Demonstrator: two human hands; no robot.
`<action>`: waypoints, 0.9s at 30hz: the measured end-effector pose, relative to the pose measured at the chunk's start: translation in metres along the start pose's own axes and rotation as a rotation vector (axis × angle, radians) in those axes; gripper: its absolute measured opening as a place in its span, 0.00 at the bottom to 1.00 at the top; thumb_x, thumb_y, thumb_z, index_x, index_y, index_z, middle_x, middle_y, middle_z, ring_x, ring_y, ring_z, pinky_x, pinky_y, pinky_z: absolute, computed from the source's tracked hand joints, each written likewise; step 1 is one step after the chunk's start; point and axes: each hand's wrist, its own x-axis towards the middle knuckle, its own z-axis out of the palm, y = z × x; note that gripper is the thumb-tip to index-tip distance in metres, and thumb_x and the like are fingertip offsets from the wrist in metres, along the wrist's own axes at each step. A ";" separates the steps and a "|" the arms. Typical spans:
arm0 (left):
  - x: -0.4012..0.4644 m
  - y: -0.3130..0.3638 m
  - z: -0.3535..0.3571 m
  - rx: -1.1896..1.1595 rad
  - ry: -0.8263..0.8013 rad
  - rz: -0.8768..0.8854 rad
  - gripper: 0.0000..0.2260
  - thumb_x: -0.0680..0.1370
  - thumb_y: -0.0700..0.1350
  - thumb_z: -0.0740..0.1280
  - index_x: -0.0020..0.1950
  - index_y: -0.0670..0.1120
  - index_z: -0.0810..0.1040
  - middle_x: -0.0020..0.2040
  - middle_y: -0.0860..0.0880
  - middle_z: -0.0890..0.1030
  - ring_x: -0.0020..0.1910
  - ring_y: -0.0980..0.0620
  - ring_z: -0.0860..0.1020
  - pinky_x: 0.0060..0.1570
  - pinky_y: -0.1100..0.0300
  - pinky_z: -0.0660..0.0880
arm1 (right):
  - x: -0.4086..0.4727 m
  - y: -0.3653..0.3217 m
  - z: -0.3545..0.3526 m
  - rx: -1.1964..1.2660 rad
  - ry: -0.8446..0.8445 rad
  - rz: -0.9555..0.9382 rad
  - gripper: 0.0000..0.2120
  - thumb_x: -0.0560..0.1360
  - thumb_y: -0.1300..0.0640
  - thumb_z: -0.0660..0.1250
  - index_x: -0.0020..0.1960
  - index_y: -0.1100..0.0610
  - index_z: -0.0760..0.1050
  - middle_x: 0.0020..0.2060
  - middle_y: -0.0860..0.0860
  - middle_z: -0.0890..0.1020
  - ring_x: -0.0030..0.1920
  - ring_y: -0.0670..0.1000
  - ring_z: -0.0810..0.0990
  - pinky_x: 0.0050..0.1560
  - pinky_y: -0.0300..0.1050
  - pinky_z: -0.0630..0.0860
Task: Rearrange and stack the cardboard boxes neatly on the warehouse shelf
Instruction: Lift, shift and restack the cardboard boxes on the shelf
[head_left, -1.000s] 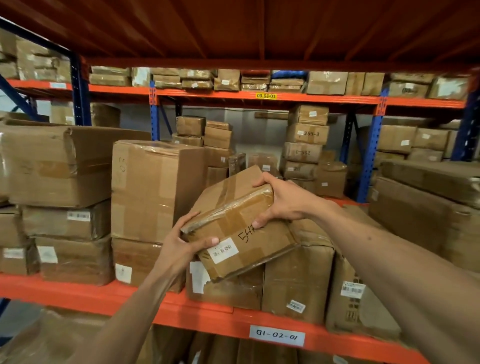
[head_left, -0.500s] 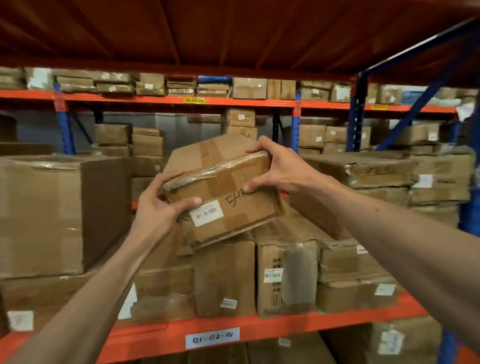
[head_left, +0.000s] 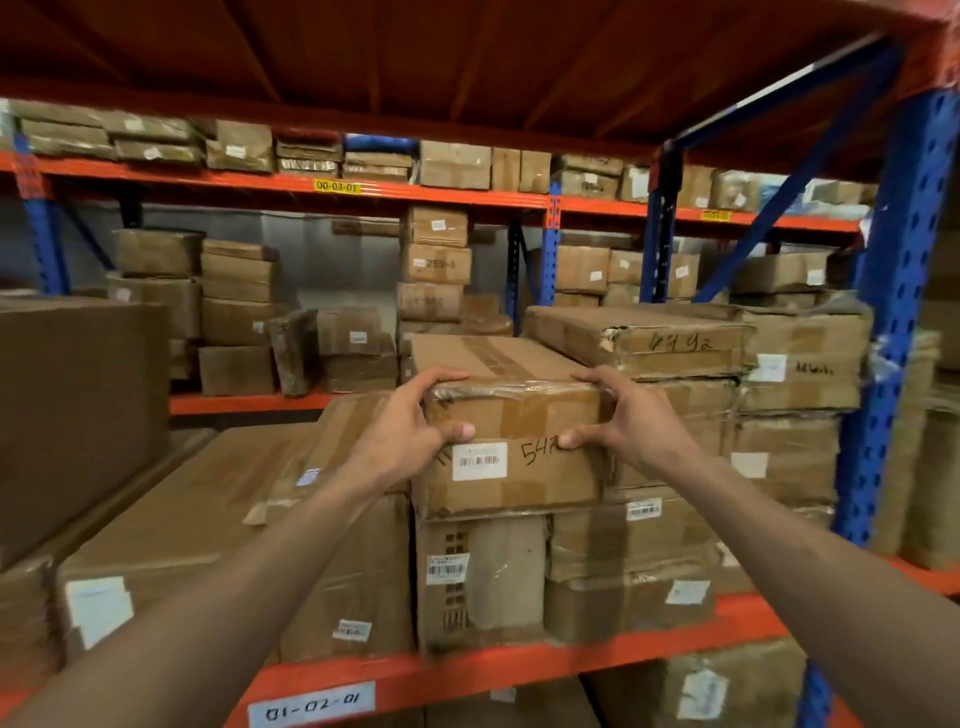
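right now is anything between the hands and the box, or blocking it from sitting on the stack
Nothing visible. The left hand and right hand grip the box directly at its top front corners, and it already sits level on the upright carton below. The flat box to its right lies close beside it but not under it.

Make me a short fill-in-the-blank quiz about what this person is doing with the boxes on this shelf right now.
1. The taped brown cardboard box with the barcode sticker is gripped by ____ hands, the left hand and the right hand.
2. The white handwritten label on the orange shelf beam reads ____.
3. The rack's perforated upright post is painted ____.
4. The digits handwritten on the held box begin with ____.

Missing words: two; 01-02-01; blue; 54
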 end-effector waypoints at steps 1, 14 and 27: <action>0.004 -0.001 -0.001 0.035 0.009 -0.017 0.25 0.72 0.41 0.78 0.61 0.63 0.76 0.54 0.58 0.80 0.46 0.66 0.82 0.38 0.69 0.79 | 0.008 -0.001 0.005 -0.039 0.002 0.014 0.42 0.57 0.40 0.84 0.68 0.40 0.71 0.57 0.47 0.79 0.60 0.51 0.74 0.58 0.48 0.72; 0.035 -0.007 -0.003 0.271 -0.021 -0.220 0.31 0.77 0.43 0.73 0.72 0.66 0.65 0.67 0.49 0.76 0.63 0.47 0.76 0.62 0.46 0.77 | 0.054 -0.010 0.039 -0.215 0.010 0.154 0.39 0.61 0.50 0.85 0.67 0.45 0.71 0.47 0.52 0.78 0.59 0.62 0.77 0.57 0.58 0.75; 0.009 0.009 -0.001 0.464 -0.106 -0.307 0.40 0.79 0.42 0.68 0.77 0.71 0.47 0.70 0.41 0.70 0.53 0.50 0.75 0.55 0.51 0.74 | 0.022 -0.054 0.030 -0.521 -0.116 0.271 0.35 0.73 0.47 0.76 0.75 0.44 0.64 0.55 0.54 0.80 0.56 0.58 0.79 0.54 0.55 0.78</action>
